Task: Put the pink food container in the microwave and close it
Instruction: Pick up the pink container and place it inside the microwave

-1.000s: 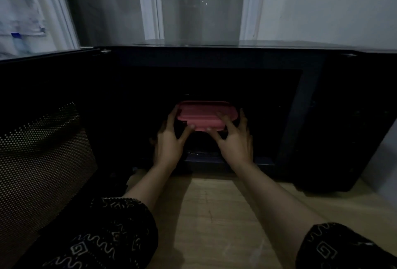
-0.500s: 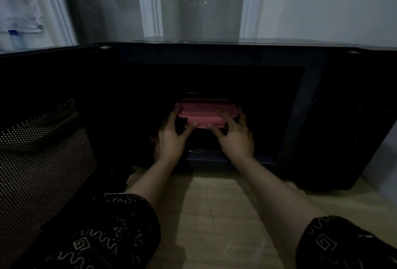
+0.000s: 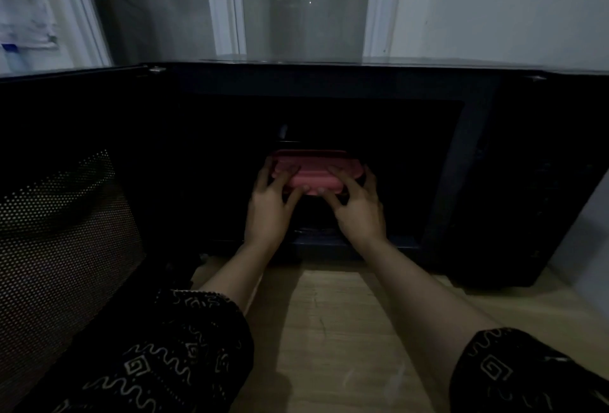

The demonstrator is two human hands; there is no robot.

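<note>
Fingers of both hands pinch the pink food container from its two ends, with thumbs under the front edge and the other fingers lying on the lid. The left hand holds the left end and the right hand holds the right end. The box is inside the dark hole of the microwave, in the middle. It is too dark to tell if it sits on the floor in there or is a little bit above it.

To do this part well, I think the hands should keep the box flat, set it down softly in the middle, and let go only when it rests. Then both hands should come all the way out before the door moves.

The lid is on the box, so what is in it cannot be seen. The microwave looks like it has nothing else in it, but it is very dark.

The microwave door hangs wide open on the left, with lots of tiny dots on it. The microwave stands on a wooden table.
</note>
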